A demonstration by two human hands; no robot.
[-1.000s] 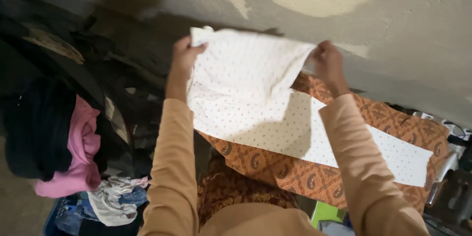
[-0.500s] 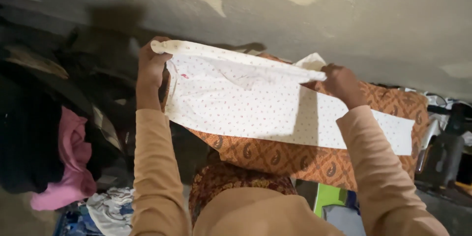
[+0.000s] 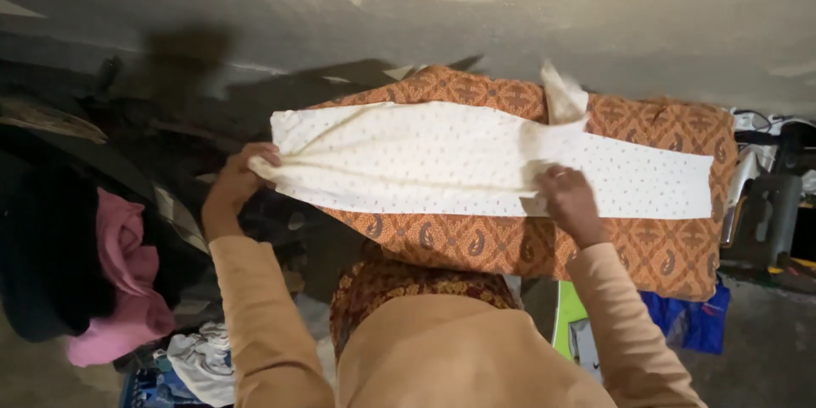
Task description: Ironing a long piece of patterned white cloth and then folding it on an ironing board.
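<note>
Now the left end of the white dotted cloth [image 3: 442, 157] is pinched by the left hand [image 3: 234, 183], while its middle is pressed flat by the right hand [image 3: 568, 197] on the orange patterned surface [image 3: 646, 246]. Half a second ago it was held up, folded.

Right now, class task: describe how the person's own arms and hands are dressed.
Both arms wear long, plain tan-orange sleeves reaching the wrists. The left hand and right hand are bare: no gloves, and no rings or watch can be made out.
</note>
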